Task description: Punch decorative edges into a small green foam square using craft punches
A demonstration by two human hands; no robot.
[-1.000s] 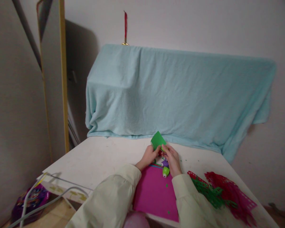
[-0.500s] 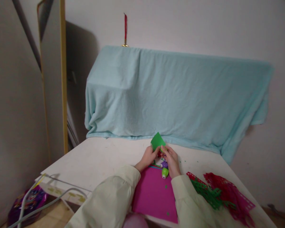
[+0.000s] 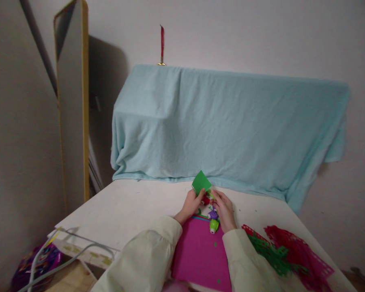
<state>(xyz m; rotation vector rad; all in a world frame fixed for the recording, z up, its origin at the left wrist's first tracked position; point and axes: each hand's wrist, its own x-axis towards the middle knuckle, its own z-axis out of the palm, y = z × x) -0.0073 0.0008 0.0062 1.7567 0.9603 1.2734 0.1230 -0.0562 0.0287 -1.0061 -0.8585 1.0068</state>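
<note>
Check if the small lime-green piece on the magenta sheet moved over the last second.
No. The lime-green piece keeps its place against the light blue towel; both shift together as the camera moves.

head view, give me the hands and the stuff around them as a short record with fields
left hand: pinches a square green paper-like sheet
right hand: fingertips at a small yellow-green item, mostly hidden; grip unclear
near side: rectangular magenta sheet, lying flat
around its far edge: small rounded lime-green piece, small purple piece
right side: perforated green strips, perforated red-magenta strips
surface: flat white tabletop
behind: draped light-blue cloth
</note>
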